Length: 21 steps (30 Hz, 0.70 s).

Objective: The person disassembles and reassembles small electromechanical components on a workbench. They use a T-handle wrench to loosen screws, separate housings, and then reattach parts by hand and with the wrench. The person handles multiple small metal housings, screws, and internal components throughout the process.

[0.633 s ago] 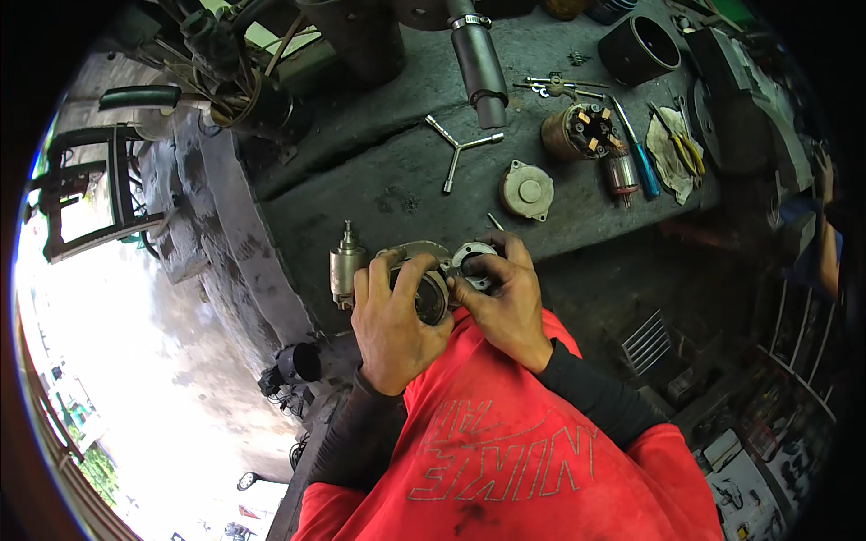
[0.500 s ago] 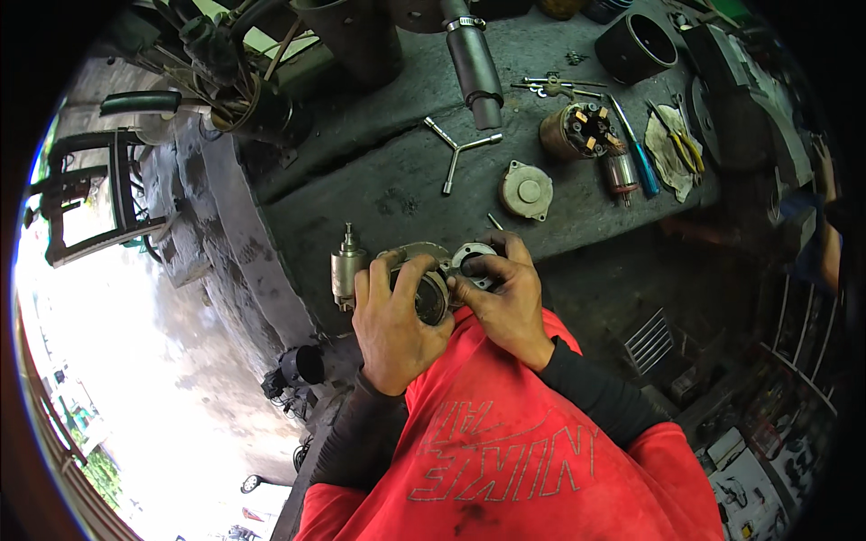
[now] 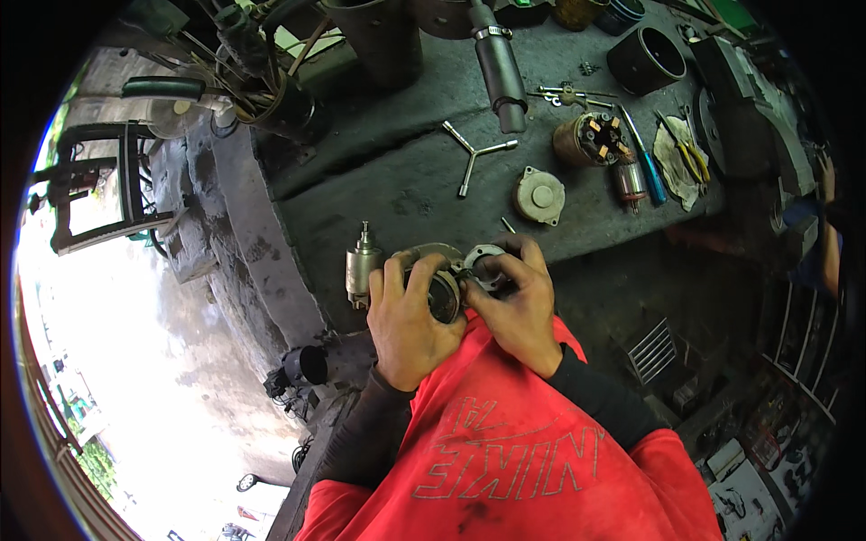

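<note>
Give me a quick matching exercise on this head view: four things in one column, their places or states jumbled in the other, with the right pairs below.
Things
1. left hand
2. silver cylinder
3. three-armed wrench
4. pliers

Places and states
A. above and left of the round cover in the picture, on the dark bench
B. yellow-handled, lying on a pale cloth
C. gripping a metal housing
D. just left of the left hand, not held

Right pairs: 1-C, 2-D, 3-A, 4-B

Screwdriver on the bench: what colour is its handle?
The screwdriver handle is blue, seen in the head view.
</note>
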{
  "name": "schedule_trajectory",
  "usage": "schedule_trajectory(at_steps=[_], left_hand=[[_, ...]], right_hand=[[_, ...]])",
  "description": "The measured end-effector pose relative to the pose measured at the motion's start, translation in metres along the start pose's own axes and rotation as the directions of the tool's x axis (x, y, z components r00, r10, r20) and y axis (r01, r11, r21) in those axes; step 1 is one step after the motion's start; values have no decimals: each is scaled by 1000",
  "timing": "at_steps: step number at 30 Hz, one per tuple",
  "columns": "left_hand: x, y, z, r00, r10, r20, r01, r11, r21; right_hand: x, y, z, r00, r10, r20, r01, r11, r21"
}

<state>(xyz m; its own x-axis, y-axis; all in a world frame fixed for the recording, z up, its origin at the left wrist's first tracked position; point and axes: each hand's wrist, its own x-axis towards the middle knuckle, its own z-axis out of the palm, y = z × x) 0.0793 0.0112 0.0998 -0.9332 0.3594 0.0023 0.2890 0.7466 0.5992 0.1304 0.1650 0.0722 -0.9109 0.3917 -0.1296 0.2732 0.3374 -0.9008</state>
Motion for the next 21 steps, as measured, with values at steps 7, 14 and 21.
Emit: schedule_trajectory(at_steps=[7,14,21], left_hand=[[-1,-3,-2,1000,-6,21,6,1000,8],[0,0,-6,999,27,34,-28,999,21],[1,1,-3,999,46,19,-46,999,26]], right_hand=[[-6,-25,-37,872,-490,5,490,871,-38],[-7,-41,-55,766,-641,-44,641,767,-14],[-4,-38,-87,713,-700,-41,701,712,29]])
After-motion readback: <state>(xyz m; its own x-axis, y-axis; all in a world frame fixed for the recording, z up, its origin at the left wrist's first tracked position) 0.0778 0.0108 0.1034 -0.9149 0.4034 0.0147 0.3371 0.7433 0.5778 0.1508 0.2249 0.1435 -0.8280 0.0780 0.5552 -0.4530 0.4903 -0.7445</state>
